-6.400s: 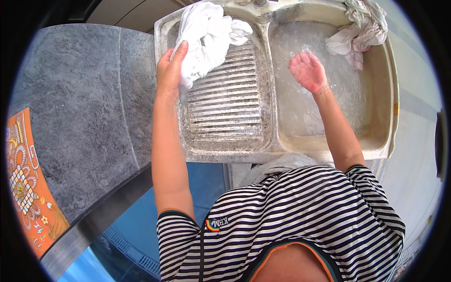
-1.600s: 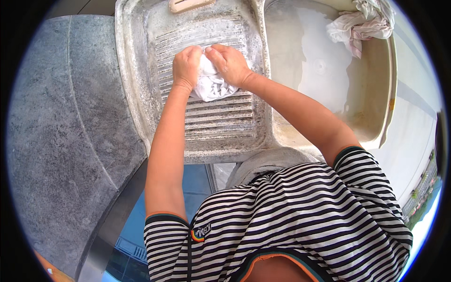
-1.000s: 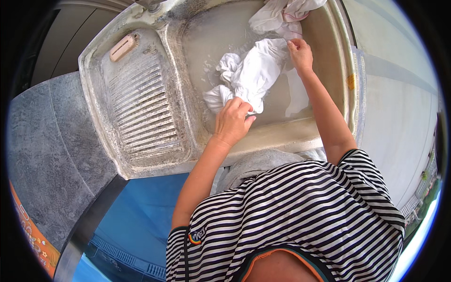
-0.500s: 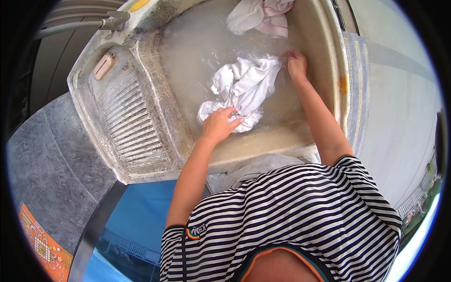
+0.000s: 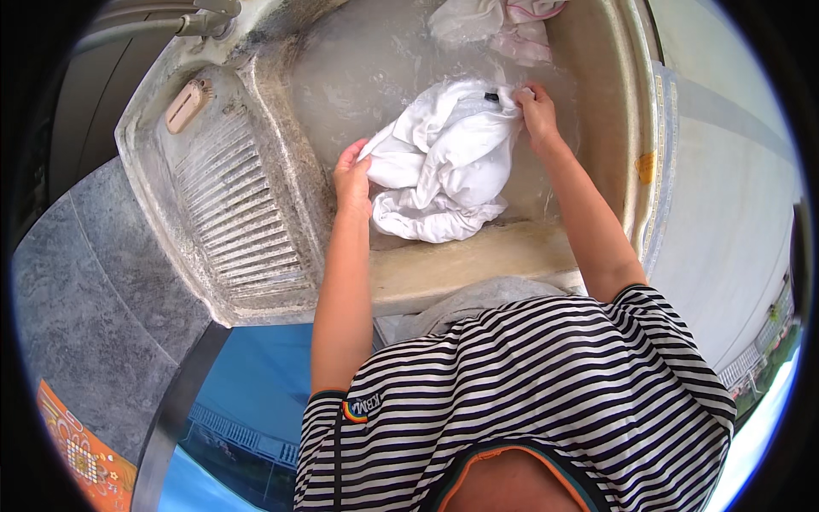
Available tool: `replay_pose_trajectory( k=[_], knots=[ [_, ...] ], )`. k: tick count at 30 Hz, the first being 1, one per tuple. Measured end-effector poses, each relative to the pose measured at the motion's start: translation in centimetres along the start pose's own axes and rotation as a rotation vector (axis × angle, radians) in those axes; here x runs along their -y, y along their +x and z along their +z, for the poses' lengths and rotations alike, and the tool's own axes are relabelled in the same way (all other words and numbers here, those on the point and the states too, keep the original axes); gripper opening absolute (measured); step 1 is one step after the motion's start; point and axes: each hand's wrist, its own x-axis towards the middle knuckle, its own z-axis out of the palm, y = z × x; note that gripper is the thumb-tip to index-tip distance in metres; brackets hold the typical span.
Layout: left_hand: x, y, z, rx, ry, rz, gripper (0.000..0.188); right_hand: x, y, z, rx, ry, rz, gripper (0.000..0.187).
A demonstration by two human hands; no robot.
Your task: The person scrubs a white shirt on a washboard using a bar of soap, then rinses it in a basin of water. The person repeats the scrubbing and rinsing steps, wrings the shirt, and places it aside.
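A wet white garment (image 5: 456,162) lies bunched and partly spread in the cloudy water of a stone laundry sink (image 5: 478,266). My left hand (image 5: 351,181) pinches its left edge between thumb and fingers. At the upper right corner, near a small dark tag (image 5: 491,97), my right hand (image 5: 537,118) grips the cloth. Its lower folds rest in the water near the front wall. Beyond it floats a second white cloth (image 5: 503,26) with pink trim, cut off by the picture's top edge.
Left of the basin is a ribbed washboard (image 5: 235,209) with a beige brush or soap-like block (image 5: 188,107) at its upper end. A tap (image 5: 205,21) sits at the back left. Grey stone counter (image 5: 94,299) extends at the left, and an orange patterned item (image 5: 85,452) lies below it.
My left hand has moved left and up to the garment's edge. My right hand now holds its upper corner, and the garment is spread wider, with a dark tag showing.
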Motion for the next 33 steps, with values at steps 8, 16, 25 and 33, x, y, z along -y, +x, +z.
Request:
replay_pose_trajectory(
  k=[8,16,25,33],
  knots=[
    [6.2,2.2,2.2,1.003,-1.106,0.057,0.033,9.1,-17.7,13.3,0.597,-0.346,-0.607,0.023],
    [-2.9,-4.1,7.9,0.134,-0.527,-0.16,0.05,8.7,-4.4,12.7,0.029,-0.627,-0.77,0.021],
    [0.6,0.7,1.8,-0.365,0.806,0.364,0.067,3.4,-3.2,6.1,-0.242,-0.467,-0.402,0.047],
    [-5.5,3.1,0.3,0.351,0.601,-0.197,0.045,3.0,-0.8,2.2,0.175,-0.383,-0.152,0.047]
  ],
)
